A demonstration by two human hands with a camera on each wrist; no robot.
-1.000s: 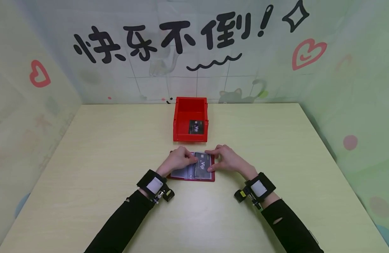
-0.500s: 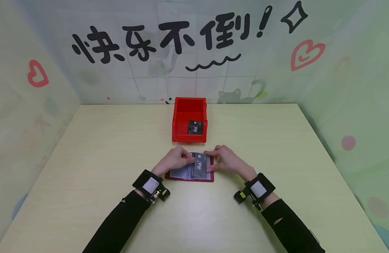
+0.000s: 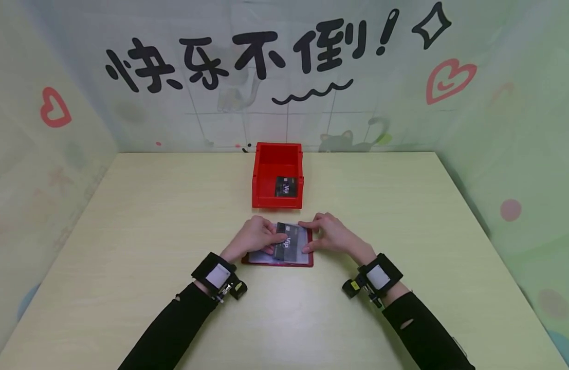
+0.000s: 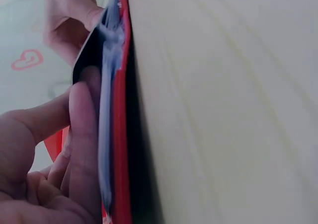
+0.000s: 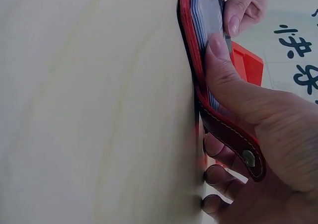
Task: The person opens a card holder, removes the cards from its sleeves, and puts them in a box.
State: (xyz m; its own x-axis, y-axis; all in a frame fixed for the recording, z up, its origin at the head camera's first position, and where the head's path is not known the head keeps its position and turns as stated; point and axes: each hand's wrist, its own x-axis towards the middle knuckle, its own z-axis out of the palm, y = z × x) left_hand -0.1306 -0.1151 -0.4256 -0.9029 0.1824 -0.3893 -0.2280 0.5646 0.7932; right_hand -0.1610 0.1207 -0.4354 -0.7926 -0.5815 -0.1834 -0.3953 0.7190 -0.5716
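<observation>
My left hand [image 3: 254,237] pinches a black card marked "Vip" [image 3: 286,246], its thumb on top and fingers beneath. The card lies over the left part of the right-hand page of an open red card holder [image 3: 307,263] with clear plastic sleeves. In the left wrist view the black card [image 4: 89,52] tilts up from the sleeves at the side my fingers hold. My right hand [image 3: 332,234] holds the holder's right side, thumb pressing on the sleeves. The right wrist view shows the holder's red strap [image 5: 228,132] with a metal snap beside that hand.
Behind the holder stands a red plastic bin [image 3: 277,162]. Another black "Vip" card [image 3: 286,187] lies inside it near the front. The pale wooden table [image 3: 381,190] meets printed fabric walls at the back and sides.
The black card has shifted left across the holder along with my left hand, and the fingers now reach under it. My right hand keeps its place on the holder's right side.
</observation>
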